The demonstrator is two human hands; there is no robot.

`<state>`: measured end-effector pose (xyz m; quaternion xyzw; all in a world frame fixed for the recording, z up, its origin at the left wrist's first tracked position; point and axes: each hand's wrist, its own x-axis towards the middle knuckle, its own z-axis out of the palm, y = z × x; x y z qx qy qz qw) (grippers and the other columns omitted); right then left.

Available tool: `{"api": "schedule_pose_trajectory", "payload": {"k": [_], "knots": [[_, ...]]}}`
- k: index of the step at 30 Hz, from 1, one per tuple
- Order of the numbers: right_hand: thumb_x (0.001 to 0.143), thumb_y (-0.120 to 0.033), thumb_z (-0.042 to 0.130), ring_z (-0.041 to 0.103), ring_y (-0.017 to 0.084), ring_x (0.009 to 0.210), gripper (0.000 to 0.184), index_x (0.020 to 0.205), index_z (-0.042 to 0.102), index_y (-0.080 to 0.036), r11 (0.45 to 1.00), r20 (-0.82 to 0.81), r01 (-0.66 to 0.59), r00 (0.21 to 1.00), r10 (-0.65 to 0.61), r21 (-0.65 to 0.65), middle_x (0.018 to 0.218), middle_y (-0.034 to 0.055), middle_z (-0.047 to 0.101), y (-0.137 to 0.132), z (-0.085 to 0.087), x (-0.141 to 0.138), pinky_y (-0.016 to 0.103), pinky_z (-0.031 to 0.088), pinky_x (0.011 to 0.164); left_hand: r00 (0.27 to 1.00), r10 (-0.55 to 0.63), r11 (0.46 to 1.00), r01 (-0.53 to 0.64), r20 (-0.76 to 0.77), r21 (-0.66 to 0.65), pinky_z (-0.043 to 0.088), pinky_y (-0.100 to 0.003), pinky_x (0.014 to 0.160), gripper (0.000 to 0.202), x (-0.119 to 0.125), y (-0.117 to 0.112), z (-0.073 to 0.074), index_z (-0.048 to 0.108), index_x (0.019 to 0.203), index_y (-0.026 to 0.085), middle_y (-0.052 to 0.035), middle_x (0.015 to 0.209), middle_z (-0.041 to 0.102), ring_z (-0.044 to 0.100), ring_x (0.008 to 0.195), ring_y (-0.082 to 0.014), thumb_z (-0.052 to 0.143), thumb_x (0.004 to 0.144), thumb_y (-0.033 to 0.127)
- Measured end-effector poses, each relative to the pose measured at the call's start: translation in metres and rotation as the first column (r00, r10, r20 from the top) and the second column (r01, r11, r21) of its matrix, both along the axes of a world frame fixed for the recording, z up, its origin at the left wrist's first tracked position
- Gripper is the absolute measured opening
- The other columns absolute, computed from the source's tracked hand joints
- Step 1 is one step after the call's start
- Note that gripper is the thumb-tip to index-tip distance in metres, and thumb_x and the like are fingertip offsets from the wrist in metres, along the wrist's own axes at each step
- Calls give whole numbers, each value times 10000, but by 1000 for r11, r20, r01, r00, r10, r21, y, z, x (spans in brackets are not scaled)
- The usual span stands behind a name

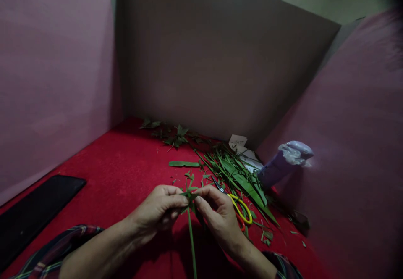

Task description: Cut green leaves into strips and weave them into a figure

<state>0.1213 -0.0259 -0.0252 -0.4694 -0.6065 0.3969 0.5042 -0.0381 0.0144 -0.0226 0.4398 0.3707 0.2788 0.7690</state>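
Between my two hands is a folded green leaf strip [190, 196], with a long thin end hanging down toward me. My left hand [160, 205] pinches it from the left between thumb and fingers. From the right, my right hand [217, 209] grips the same strip, its thumb and forefinger close to the left thumb. Just beyond the right hand lie scissors [247, 209] with a yellow and a red handle, blades pointing away to the left. Small leaf scraps [189, 177] are scattered behind the hands. Part of the strip is hidden by my fingers.
A pile of long green leaves [241, 178] lies at the right, with white papers [241, 146] behind it. A purple container [280, 165] with clear plastic stands by the right wall. One flat leaf piece [184, 164] and cut leaves [178, 138] lie farther back. A black slab [40, 207] is at left.
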Motion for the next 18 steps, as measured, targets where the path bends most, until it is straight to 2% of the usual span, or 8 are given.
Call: {"api": "schedule_pose_trajectory", "payload": {"k": [7,13,18], "knots": [[819,-228,557,492,94,584,86,808,609,-161,998,22,26,999,-27,49,673,-9,582,-1,-2,3,199,403,550,1000,1,1000,-1,-1,-3,102,-165,303,226,0,1,-1,446,555,171,93,357,383,188,283,-11,611,652,291],[799,-193,590,601,143,753,124,922,611,-186,998,-75,-46,996,50,45,824,30,656,0,-3,3,242,467,687,1000,-5,1000,5,-8,-19,106,-162,303,215,-1,0,1,441,551,171,92,358,388,198,278,-9,611,638,269],[769,-208,635,596,131,732,130,899,636,-199,992,-186,-123,975,119,-9,809,16,652,4,-6,6,236,471,674,999,-34,999,34,1,-42,107,-163,298,202,-1,1,1,442,557,173,88,358,403,206,271,-11,606,633,263]]}}
